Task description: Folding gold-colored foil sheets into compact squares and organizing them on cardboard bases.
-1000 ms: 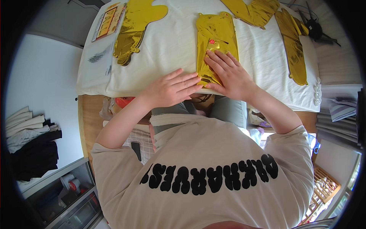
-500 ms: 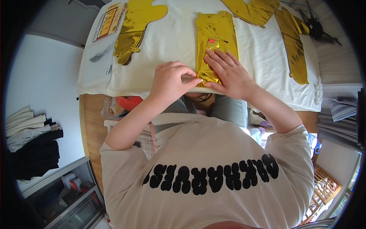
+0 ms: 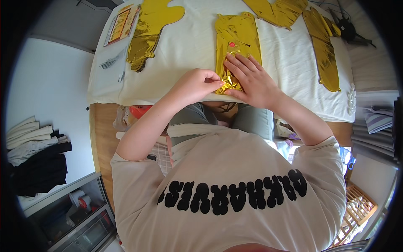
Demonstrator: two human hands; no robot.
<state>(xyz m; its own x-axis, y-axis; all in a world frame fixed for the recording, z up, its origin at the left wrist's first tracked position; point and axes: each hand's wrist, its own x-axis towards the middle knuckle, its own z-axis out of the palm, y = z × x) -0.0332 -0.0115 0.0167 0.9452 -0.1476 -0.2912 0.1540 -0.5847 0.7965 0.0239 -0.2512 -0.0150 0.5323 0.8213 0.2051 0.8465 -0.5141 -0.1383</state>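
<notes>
A flat gold foil balloon point(image 3: 237, 28) lies lengthwise on the table in front of me, with a small red round spot point(image 3: 231, 44) near its middle. My right hand point(image 3: 254, 83) rests flat on its lower part, fingers stretched out and slightly spread. At the crinkled near end, my left hand point(image 3: 197, 85) has thumb and forefinger pinched together on the foil by its left edge. The fingers of that hand partly cover the bit they grip. Bright creases show between the two hands.
More flat gold foil balloons lie on the white tablecloth point(image 3: 180, 50): one at left point(image 3: 155, 23), one at the far right point(image 3: 279, 11), one along the right side point(image 3: 322, 52). A printed package point(image 3: 121, 26) and a clear plastic bag point(image 3: 108, 69) sit at left; a black spidery object point(image 3: 346, 29) at right.
My left hand has shifted a little to the right and away from me, its pinch moving slightly up the foil's near end. The right hand stays pressed on the balloon.
</notes>
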